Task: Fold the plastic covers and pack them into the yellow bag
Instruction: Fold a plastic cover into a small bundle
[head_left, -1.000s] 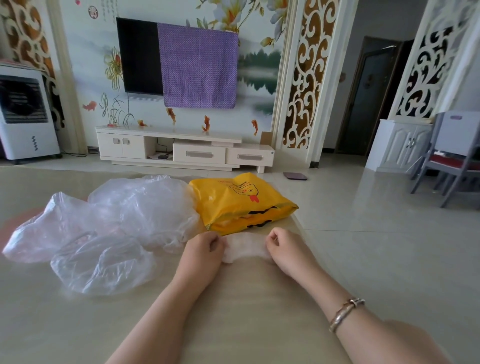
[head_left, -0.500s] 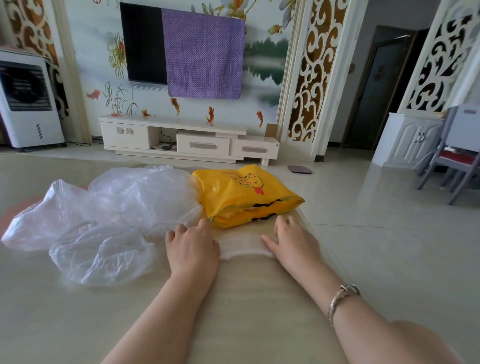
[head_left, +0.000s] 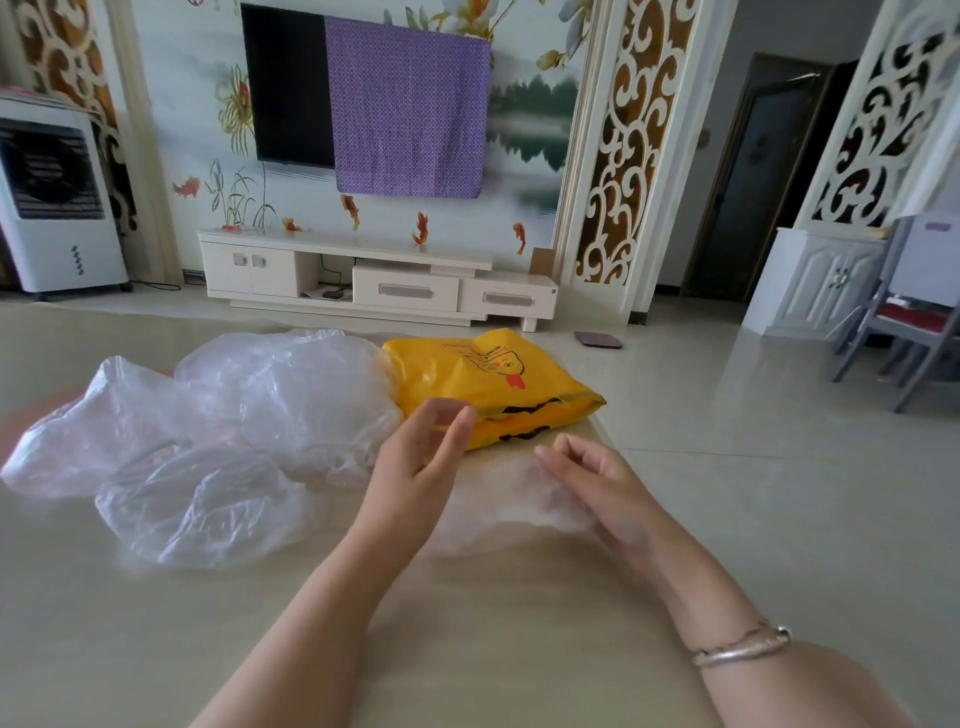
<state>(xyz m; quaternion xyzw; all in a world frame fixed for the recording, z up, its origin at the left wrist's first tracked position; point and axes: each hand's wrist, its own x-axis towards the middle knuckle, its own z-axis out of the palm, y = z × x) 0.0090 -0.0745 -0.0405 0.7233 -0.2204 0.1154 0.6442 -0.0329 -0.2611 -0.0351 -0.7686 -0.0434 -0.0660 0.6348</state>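
1. Lying on the desk (head_left: 467, 649): one yellow bag (head_left: 488, 384), flat, printed with a cartoon chicken, taken here as the landmark.
2. Piling up just left of the yellow bag: three loose clear plastic covers, as far as can be counted — one large (head_left: 296, 395) touching the bag's left edge, one further left (head_left: 98, 436), one nearer the camera (head_left: 197, 504).
3. Resting flat just in front of the yellow bag: one folded plastic cover (head_left: 509, 499), whitish and blurred, between the two hands.
4. Hovering over the bag's near edge: left hand (head_left: 415, 462), fingers loosely curled, grip released, holding nothing.
5. Lying in front of and slightly right of the bag: right hand (head_left: 597, 483), fingers half bent, grip relaxed, its edge touching the folded cover without clasping it.
6. Circling the right wrist: one silver bracelet (head_left: 743, 647).
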